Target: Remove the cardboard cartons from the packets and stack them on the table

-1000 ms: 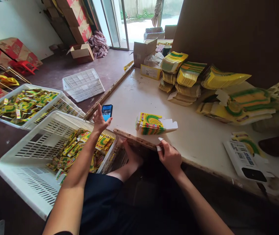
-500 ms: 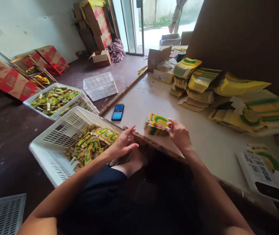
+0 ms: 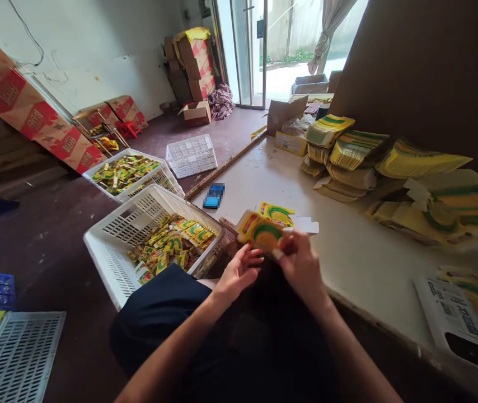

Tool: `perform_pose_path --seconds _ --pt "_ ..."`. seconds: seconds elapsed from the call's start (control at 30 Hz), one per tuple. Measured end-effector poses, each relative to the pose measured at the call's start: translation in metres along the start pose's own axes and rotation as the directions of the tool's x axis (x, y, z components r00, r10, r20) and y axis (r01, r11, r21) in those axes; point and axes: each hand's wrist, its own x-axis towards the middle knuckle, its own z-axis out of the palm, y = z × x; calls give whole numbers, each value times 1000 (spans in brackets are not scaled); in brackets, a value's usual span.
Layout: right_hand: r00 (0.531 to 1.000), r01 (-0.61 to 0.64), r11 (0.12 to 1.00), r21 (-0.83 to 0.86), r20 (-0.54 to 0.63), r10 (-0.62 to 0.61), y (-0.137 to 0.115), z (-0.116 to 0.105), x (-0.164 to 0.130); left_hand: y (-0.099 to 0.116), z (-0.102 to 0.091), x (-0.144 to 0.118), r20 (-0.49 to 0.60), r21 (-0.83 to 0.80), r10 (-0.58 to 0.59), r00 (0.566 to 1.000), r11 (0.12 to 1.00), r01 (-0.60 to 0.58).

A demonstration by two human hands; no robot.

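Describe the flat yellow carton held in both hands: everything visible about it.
The flat carton looks like thin printed cardboard, yellow with green arcs and a red patch, unfolded and tilted toward the camera. The left hand and right hand pinch its lower edge, just above the table edge, in front of a small stack of similar cartons.

Both hands, left hand (image 3: pixel 239 272) and right hand (image 3: pixel 301 267), hold a flat yellow carton (image 3: pixel 259 232).

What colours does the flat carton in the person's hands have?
The flat carton is mainly yellow with green arcs and a little red, seen in the head view, held by both hands.
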Motion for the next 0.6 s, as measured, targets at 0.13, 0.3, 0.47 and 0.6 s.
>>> perform_pose_path --seconds 0.13,0.3,0.47,0.6 --pt "982 -58 964 259 188 8 -14 14 -53 -21 26 -6 -252 -258 109 962 950 -175" --pt "959 -224 878 424 256 121 -13 14 -77 -30 36 -17 -261 -335 76 962 928 -164" --pt "934 -294 793 534 338 118 -17 5 -79 -18 42 -19 -221 -331 30 975 938 -104" --pt "900 -338 754 563 429 83 -21 5 -84 -13 48 -15 -412 -337 71 908 914 -224"
